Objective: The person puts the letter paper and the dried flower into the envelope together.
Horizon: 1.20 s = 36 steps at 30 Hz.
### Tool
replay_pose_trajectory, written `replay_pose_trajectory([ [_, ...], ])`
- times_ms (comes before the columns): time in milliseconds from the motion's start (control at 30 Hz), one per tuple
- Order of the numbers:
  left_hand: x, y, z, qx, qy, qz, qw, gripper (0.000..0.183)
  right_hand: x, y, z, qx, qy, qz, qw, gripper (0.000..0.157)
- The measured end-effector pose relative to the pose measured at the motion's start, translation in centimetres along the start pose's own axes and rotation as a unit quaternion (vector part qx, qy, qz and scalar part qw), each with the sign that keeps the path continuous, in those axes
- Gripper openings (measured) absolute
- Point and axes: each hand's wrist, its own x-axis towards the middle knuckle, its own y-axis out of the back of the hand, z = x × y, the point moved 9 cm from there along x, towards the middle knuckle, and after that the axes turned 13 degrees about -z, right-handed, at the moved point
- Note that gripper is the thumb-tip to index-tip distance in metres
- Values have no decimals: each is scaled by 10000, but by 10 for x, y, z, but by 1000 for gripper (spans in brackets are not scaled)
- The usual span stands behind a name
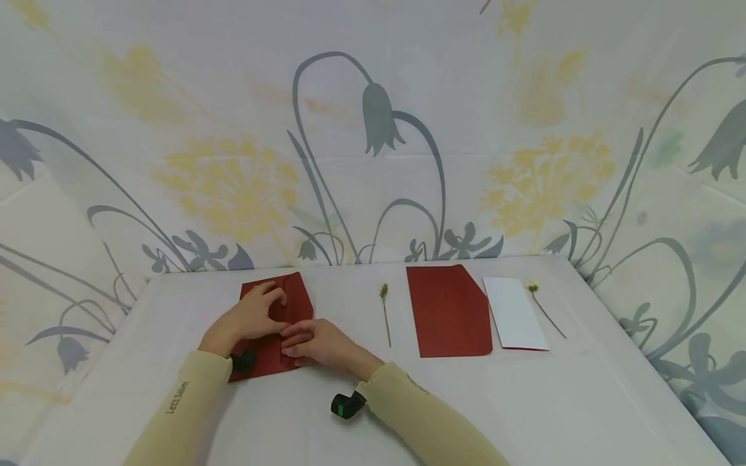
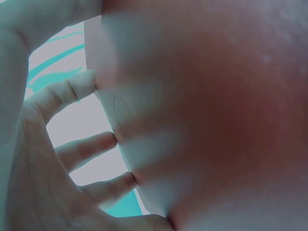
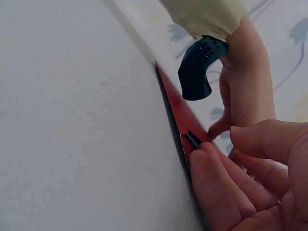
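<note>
At the left of the table, in the head view, a red envelope (image 1: 300, 294) lies under both hands. My left hand (image 1: 253, 314) rests over it. Spread, the fingers of the left hand (image 2: 57, 159) touch the red paper with their tips in the left wrist view. From the right side my right hand (image 1: 320, 343) reaches onto the envelope's lower right part. The right wrist view has the fingers of the right hand (image 3: 216, 187) at the edge of the red envelope (image 3: 175, 103), with the thumb apart from them. Where the fingertips meet the paper is partly hidden.
A dried flower stem (image 1: 386, 317) lies right of the hands. Farther right are a second red envelope (image 1: 449, 314), a white folded card (image 1: 515, 314) touching or near it, and a yellow flower stem (image 1: 548, 310). Floral-patterned fabric (image 1: 373, 162) hangs behind the white table (image 1: 583, 401).
</note>
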Motion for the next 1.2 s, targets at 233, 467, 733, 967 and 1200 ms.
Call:
replay_pose_trajectory([
  [233, 1, 0, -1, -17, 11, -48, 10000, 36, -6, 8, -7, -481, 110, 5, 9988, 29],
  [467, 0, 0, -4, -138, 208, -181, 9995, 43, -23, 33, -24, -959, 199, 364, 9945, 30],
  [733, 1, -2, -3, -180, 118, -280, 9994, 41, -68, 84, -32, -1501, 282, 1190, 9811, 31],
  [967, 1, -6, -5, -189, 161, -310, 9992, 41, -109, 131, -24, -1722, 65, 2138, 9615, 23],
  [1200, 3, -4, -5, -233, 181, -316, 9991, 40, -122, 153, -18, -2143, -239, 2713, 9380, 19],
])
